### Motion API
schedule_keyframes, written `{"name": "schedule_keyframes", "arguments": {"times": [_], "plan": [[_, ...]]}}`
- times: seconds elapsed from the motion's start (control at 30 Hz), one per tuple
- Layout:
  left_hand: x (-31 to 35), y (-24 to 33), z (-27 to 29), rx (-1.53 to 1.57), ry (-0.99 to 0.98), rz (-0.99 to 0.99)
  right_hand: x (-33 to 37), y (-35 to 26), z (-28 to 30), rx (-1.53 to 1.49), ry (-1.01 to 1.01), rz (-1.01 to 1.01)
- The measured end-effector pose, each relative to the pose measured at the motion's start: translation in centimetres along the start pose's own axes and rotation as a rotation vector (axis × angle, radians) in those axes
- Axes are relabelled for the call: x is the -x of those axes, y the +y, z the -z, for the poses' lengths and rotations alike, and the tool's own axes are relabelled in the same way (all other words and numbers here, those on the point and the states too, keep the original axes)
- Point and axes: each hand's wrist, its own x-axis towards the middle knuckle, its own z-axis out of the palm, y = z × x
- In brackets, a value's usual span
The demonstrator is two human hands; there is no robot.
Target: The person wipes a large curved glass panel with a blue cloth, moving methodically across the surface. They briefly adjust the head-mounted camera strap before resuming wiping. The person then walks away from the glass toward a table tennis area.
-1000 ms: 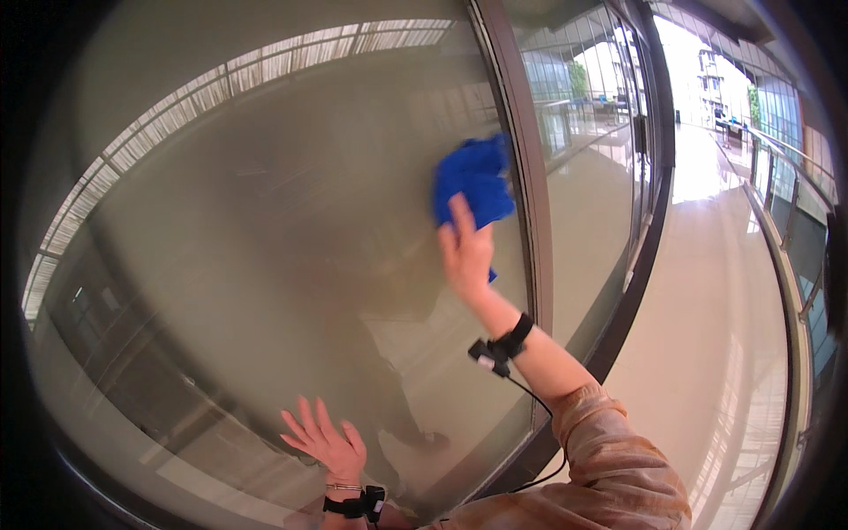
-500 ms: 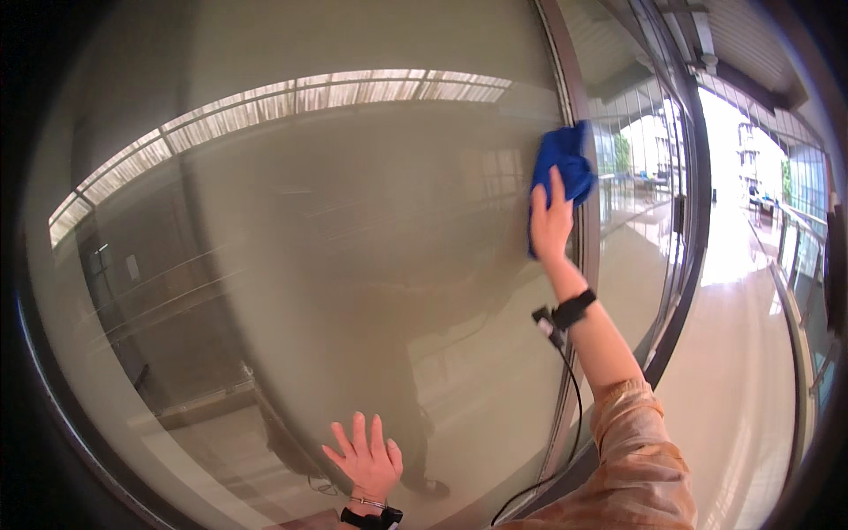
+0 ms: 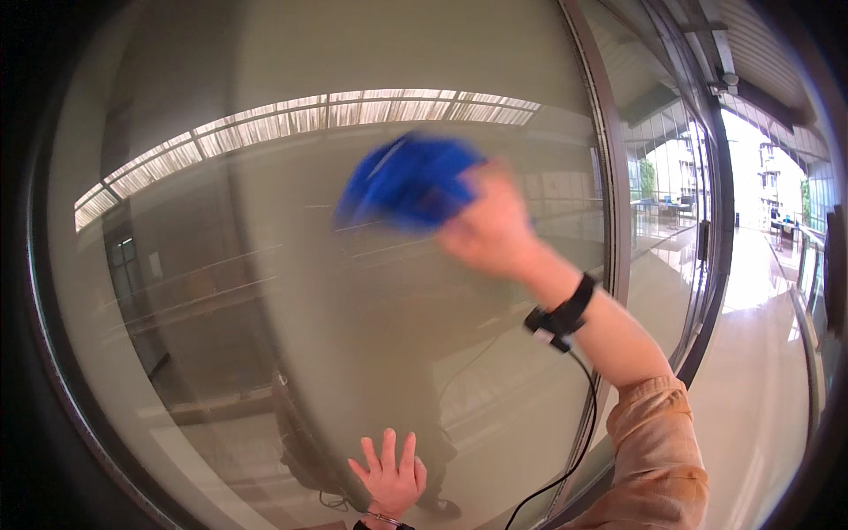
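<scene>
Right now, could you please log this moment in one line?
Right hand: holding blue cloth | Left hand: open, by glass

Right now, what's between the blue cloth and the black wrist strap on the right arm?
The right hand, blurred, at the right edge of the blue cloth, then bare wrist down to the black wrist strap. Shows in the head view.

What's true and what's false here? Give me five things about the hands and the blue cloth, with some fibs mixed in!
1. The right hand is on a blue cloth. True.
2. The left hand holds a cloth too. False: it's empty, fingers spread.
3. A black strap goes around the right wrist. True.
4. The right sleeve is green. False: it's orange-brown.
5. The cloth is higher in the picture than the left hand. True.
</scene>
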Motion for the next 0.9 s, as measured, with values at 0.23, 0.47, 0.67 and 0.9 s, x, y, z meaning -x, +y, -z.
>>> {"name": "schedule_keyframes", "arguments": {"times": [0.23, 0.47, 0.67, 0.9], "plan": [[-0.6, 1.2, -0.6, 0.039, 0.062, 0.010, 0.8, 15.0, 0.9, 0.323, 0.242, -0.947], [-0.9, 0.7, 0.6, 0.026, 0.010, 0.032, -10.3, -4.9, -3.6, -0.176, 0.180, 0.063], [-0.5, -0.2, 0.6, 0.038, 0.022, 0.024, -9.6, -5.9, -2.9, -0.224, 0.111, 0.137], [-1.3, 1.3, 0.7, 0.107, 0.021, 0.038, -1.9, 12.2, -0.6, 0.399, 0.316, -0.747]]}}
